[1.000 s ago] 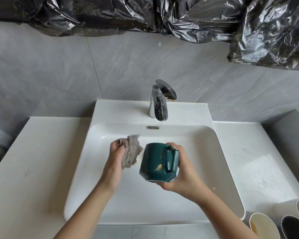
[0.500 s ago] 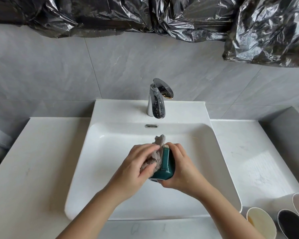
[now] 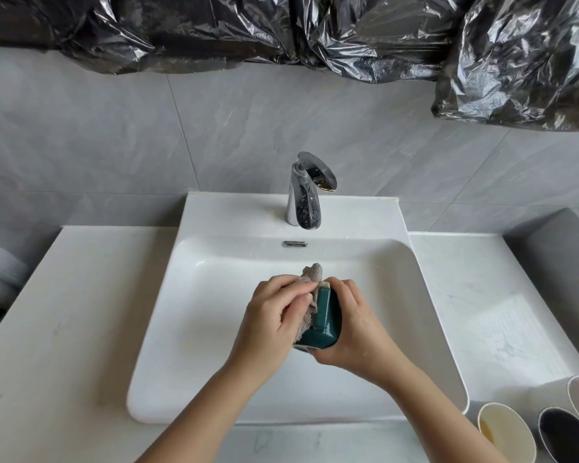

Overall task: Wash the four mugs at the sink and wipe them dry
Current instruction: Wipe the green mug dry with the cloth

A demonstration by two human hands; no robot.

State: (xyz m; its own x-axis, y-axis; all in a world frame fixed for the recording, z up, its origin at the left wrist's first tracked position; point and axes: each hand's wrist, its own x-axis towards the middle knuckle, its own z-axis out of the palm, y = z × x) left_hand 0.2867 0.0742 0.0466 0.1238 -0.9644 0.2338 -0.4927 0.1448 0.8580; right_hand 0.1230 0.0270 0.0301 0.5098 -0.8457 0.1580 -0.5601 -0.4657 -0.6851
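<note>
Left hand (image 3: 274, 315), clutching cloth (image 3: 311, 274), has reached green mug (image 3: 326, 324) — right hand (image 3: 355, 329) clamps it, rim toward tap (image 3: 305, 195).

Bright even daylight, glare on black plastic (image 3: 515, 61), sharp focus, wide-angle edge bending

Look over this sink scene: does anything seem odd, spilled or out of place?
Crumpled black plastic sheeting hangs across the wall above the tap, hiding whatever is behind it. On the counter at right, the cream mug has a yellowish stain inside. Nothing looks spilled or broken.
</note>
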